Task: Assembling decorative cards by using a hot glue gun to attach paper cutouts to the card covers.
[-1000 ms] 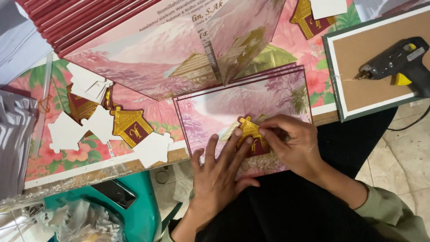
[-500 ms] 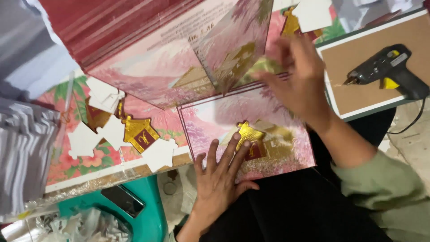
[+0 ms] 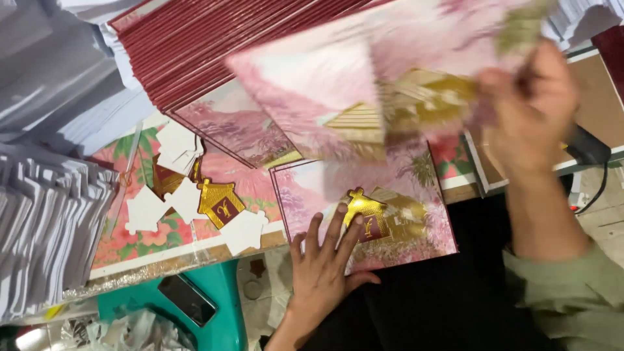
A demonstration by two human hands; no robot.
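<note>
- Two hands show in the head view: the left hand point(image 3: 323, 273) lies flat with its fingers point(image 3: 314, 229) spread on a pink scenic card point(image 3: 416, 244), and the right hand point(image 3: 530, 107) is raised above the surface.
- One pink card rests at the near edge of the surface, and one gold house-shaped emblem point(image 3: 365, 218) sits on it, touching the left fingertips.
- One more pink card point(image 3: 338, 97), blurred, is in the air; the right fingers are closed on its right edge, though the blur hides exactly how they pinch.
- One fanned stack of dark red card edges point(image 3: 214, 45) lies at the top, with one pink card face point(image 3: 240, 130) showing at its lower end.
- One gold emblem point(image 3: 220, 203) lies face up on the floral surface point(image 3: 130, 240), and about five white house cut-outs point(image 3: 244, 232) lie around it, some overlapping.
- Grey paper stacks point(image 3: 45, 240) stand at the left; the count is unclear.
- One dark phone point(image 3: 187, 299) lies on one green stool point(image 3: 224, 322) below.
</note>
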